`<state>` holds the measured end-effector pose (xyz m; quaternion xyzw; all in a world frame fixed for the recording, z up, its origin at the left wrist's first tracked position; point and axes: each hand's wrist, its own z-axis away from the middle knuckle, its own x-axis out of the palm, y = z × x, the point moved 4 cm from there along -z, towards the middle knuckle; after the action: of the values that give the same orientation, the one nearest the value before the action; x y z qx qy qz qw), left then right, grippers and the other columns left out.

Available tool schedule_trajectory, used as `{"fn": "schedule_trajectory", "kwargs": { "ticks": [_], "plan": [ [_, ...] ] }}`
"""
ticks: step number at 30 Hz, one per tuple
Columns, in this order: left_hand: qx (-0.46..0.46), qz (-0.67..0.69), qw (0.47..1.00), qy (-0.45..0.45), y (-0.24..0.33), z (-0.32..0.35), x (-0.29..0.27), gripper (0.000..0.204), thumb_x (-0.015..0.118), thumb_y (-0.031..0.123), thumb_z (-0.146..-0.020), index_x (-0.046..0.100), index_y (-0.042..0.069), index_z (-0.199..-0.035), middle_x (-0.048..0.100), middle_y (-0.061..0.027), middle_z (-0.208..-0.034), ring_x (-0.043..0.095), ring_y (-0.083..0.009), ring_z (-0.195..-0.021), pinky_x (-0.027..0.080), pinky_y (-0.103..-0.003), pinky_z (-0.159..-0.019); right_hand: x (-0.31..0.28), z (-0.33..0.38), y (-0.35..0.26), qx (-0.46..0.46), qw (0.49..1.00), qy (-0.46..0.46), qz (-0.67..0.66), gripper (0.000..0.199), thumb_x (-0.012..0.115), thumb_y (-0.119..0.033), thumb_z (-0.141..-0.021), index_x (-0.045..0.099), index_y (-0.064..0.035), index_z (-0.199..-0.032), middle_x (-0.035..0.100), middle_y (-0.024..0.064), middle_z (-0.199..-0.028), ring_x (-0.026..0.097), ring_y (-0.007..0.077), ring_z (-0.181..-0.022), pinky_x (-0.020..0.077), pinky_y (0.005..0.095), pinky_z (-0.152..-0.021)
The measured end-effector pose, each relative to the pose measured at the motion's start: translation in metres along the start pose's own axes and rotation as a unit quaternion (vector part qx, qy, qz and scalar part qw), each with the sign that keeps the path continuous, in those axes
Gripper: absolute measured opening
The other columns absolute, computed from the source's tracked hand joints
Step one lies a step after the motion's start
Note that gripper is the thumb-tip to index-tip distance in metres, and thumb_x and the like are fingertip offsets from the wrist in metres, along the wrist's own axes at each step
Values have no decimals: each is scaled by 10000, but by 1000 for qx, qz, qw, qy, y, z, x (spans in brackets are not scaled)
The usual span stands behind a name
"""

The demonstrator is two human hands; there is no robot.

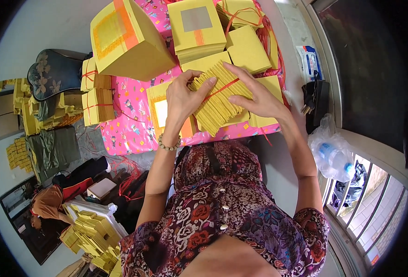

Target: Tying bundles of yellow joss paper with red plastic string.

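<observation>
Between my two hands sits a bundle of folded yellow paper [217,106], its many edges fanned toward me and a red string round its middle. My left hand [185,94] grips the bundle's left side, thumb laid on the paper edges. On the other side my right hand [257,97] holds it with the fingers along the far end and the thumb on the near face. A beaded bracelet [169,143] circles my left wrist. Under and behind the bundle lie yellow paper stacks, among them one with a silver square [196,19] and a flat stack [248,48].
A pink patterned cloth [128,134] covers the table. A tall yellow stack [144,46] stands at the far left, beside tied bundles [98,107]. Red strings [277,46] hang at the right. A bagged bottle [335,157] is by the window bars; a person [49,203] is at lower left.
</observation>
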<state>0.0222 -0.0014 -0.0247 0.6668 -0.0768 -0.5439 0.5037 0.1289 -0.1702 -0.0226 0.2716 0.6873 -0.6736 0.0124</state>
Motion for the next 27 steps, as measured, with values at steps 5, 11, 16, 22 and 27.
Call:
{"fn": "schedule_trajectory", "kwargs": {
  "ticks": [5,11,16,22,27],
  "plan": [
    [-3,32,999,14,-10,2,3,516,747,467,-755,696,-9,-947,654,-123,-686,624,-226,-609,473,-337,-582,1,0,-3,14,1000,-3,-19,729,632,-134,-864,255,-29,-1479,348,157,-1463,327,268,-1360,243,374,-1130],
    [0,66,998,20,-12,6,2,459,748,414,-772,694,2,-967,668,-118,-722,637,-208,-639,480,-323,-597,2,1,-1,6,1000,-9,0,714,613,-126,-871,252,-32,-1479,332,147,-1476,310,267,-1371,236,374,-1134],
    [-1,84,996,19,-12,8,2,437,744,390,-782,689,3,-978,681,-123,-760,649,-205,-672,491,-315,-622,1,-1,-1,7,1000,-19,21,720,603,-158,-880,229,-96,-1492,308,163,-1483,331,321,-1364,290,403,-1116],
    [5,81,997,19,-11,8,1,422,740,373,-787,685,4,-984,688,-115,-795,654,-202,-698,495,-316,-642,0,-2,-4,4,999,-13,35,710,591,-130,-866,241,-94,-1483,337,168,-1453,354,332,-1343,308,411,-1102],
    [-10,75,997,9,-8,10,0,407,735,358,-790,682,9,-993,691,-109,-825,654,-196,-722,496,-314,-656,-1,-3,-3,-2,999,-7,33,705,593,-128,-859,256,-99,-1477,357,168,-1433,372,330,-1328,317,410,-1093]
  ]
}}
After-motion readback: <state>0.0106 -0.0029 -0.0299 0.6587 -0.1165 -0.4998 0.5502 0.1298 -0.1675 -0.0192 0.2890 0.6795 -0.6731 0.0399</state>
